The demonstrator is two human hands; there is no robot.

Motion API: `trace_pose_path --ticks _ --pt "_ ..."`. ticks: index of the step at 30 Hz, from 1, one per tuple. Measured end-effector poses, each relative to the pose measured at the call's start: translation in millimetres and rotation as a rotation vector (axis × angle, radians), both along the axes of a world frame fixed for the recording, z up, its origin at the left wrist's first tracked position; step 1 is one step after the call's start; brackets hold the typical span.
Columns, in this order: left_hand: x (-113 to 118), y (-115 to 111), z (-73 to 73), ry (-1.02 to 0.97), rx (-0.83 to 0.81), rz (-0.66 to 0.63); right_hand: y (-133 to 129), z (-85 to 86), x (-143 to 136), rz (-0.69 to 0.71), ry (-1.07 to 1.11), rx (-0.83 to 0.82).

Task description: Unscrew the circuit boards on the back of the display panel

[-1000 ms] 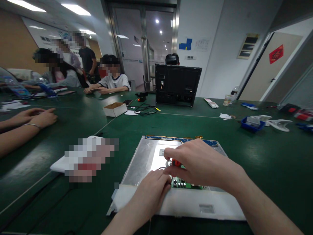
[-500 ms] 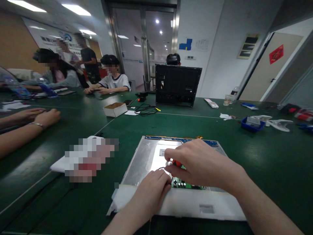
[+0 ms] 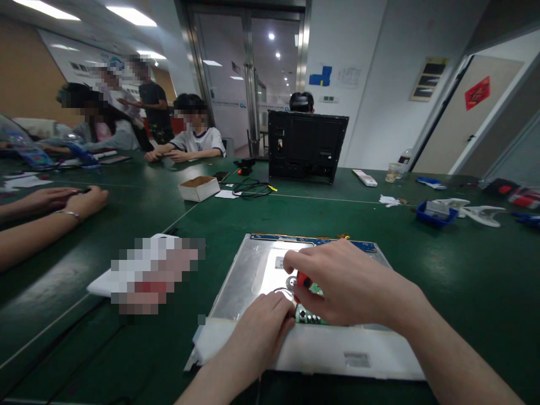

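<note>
A flat metal-backed display panel [image 3: 236, 284] lies on the green table in front of me, with a blue circuit strip [image 3: 282, 241] along its far edge. Toward the middle of it is a green circuit board [image 3: 310, 316], partly covered by my hands. My right hand [image 3: 350, 284] is closed around a red-and-black screwdriver handle [image 3: 302, 279] above the board; the tip is hidden. My left hand [image 3: 264, 323] rests on the panel at the board's left edge, its fingers bunched together near a thin dark wire [image 3: 283, 290]. What those fingers pinch is hidden.
Left of the panel lies a white, blurred-out item [image 3: 143, 270]. Another person's hands [image 3: 84, 202] are at the far left. Beyond stand an open small box [image 3: 199, 190], a black cable [image 3: 253, 190] and an upright black monitor back [image 3: 307, 147]. A blue tray [image 3: 436, 215] sits at right.
My right fingers have shifted slightly on the screwdriver, and more of its red handle shows. My left hand stays in place. The other person's hands at the left moved a little.
</note>
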State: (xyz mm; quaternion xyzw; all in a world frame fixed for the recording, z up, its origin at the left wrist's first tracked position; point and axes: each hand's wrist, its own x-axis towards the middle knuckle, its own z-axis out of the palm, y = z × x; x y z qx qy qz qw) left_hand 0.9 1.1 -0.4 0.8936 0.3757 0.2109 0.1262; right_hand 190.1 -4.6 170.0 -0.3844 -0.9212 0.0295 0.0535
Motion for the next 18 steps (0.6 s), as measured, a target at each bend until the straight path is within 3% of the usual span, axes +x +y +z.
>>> trace_pose_path --ticks 5,11,18 --pt "0 1 -3.9 -0.023 0.042 0.007 0 1.0 -1 0.011 -0.026 -0.027" --pt "1 -1 3.5 0.024 0.003 0.008 1 0.1 -3 -0.034 -0.035 0.005" --pt "-1 1 -9.5 -0.027 0.032 0.008 -1 0.7 0 0.021 -0.004 -0.017"
